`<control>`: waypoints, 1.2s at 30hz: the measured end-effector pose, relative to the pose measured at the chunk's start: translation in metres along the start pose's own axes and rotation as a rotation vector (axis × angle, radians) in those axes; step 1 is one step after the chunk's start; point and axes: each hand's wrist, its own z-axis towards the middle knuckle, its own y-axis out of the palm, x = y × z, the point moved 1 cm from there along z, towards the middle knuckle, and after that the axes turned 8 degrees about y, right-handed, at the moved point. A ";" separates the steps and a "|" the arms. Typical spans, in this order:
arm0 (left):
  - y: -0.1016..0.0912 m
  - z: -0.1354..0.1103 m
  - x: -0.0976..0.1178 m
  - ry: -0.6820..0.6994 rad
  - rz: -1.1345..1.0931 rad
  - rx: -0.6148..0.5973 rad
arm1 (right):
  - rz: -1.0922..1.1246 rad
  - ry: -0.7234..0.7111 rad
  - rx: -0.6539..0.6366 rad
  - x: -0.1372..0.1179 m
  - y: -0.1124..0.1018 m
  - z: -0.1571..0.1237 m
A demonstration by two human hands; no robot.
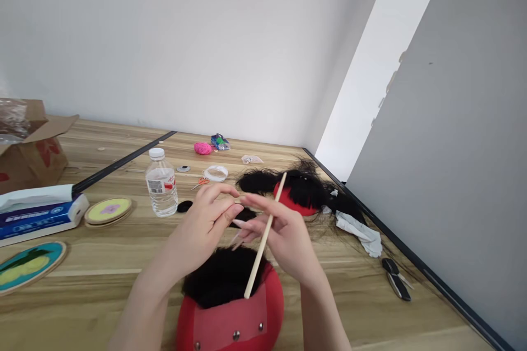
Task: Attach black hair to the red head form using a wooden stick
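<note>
A red rounded form (242,321) with black hair (222,277) on top sits at the near table edge. Above it, my right hand (284,236) grips a thin wooden stick (263,238) that slants from the hair up to the right. My left hand (206,222) meets the right one, its fingertips pinched at something too small to make out. Beyond my hands lies a second red piece (294,204) covered by a spread of black hair (304,186).
On the wooden table (102,279): a water bottle (161,182), a tissue pack (39,214), a cardboard box (31,145), embroidery hoops (107,210), pink yarn (202,148), white cloth (358,230), black scissors (396,278). A grey wall borders the right edge.
</note>
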 end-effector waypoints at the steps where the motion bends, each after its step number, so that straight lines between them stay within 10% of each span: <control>1: 0.000 0.000 0.000 0.002 0.000 -0.009 | -0.001 -0.005 -0.037 0.003 0.004 0.000; 16: 0.000 -0.002 -0.007 -0.035 -0.014 -0.074 | -0.203 0.095 -0.061 0.017 -0.001 0.003; 25: -0.002 0.007 0.008 -0.084 -0.231 -0.154 | 0.062 0.195 -0.267 0.003 -0.002 0.006; 36: 0.013 0.011 0.010 -0.188 -0.482 -0.083 | 0.337 0.136 -0.175 0.005 -0.008 0.014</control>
